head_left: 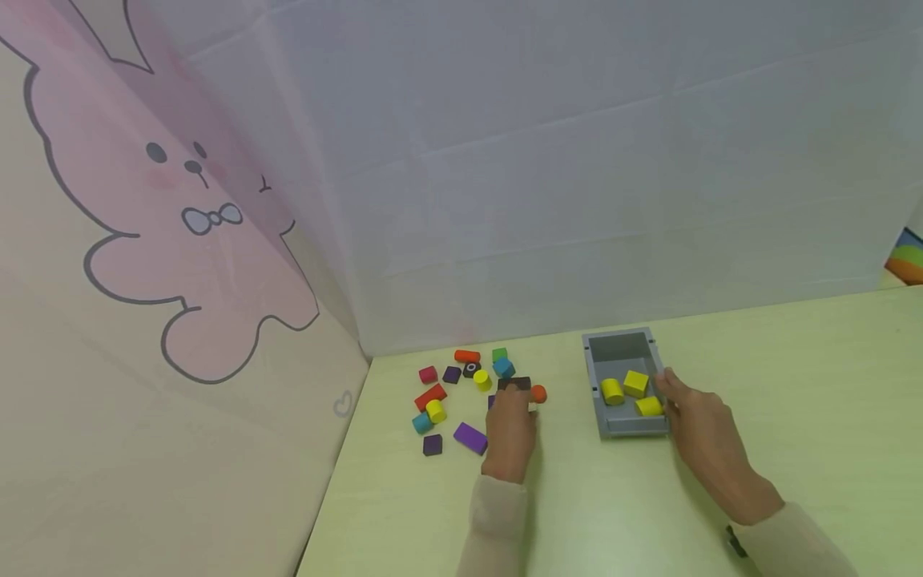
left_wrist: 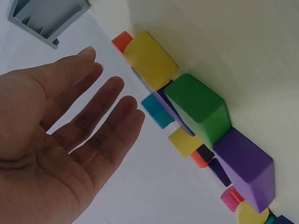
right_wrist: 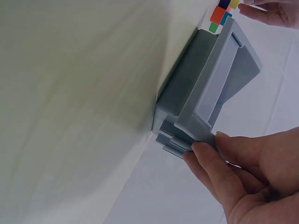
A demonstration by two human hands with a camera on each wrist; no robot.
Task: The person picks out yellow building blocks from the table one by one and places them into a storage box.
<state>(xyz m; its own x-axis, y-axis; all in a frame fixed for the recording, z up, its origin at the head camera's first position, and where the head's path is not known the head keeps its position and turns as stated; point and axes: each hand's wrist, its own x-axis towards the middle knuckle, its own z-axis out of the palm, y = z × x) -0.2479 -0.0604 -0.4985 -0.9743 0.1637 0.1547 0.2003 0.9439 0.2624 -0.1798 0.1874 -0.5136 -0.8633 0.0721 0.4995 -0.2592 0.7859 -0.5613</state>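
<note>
My left hand (head_left: 510, 433) is low over the right side of a scatter of wooden blocks, hiding part of a dark block (head_left: 514, 383). In the left wrist view its fingers are spread loosely with nothing between them, beside a yellow cylinder (left_wrist: 150, 60), a green block (left_wrist: 198, 107) and a purple block (left_wrist: 245, 168). With thumb and fingers, my right hand (head_left: 710, 437) pinches the right rim of a grey plastic box (head_left: 591, 385). Inside lie a yellow cube (head_left: 635, 384) and two yellow cylinders (head_left: 612, 392).
Left of the hand lie a red block (head_left: 430, 397), two yellow cylinders (head_left: 482, 381), a teal cylinder (head_left: 422, 423) and several other blocks. An orange piece (head_left: 538, 393) sits between scatter and box. A white cloth (head_left: 562, 200) hangs behind the table; a rabbit-printed sheet (head_left: 209, 288) borders the left.
</note>
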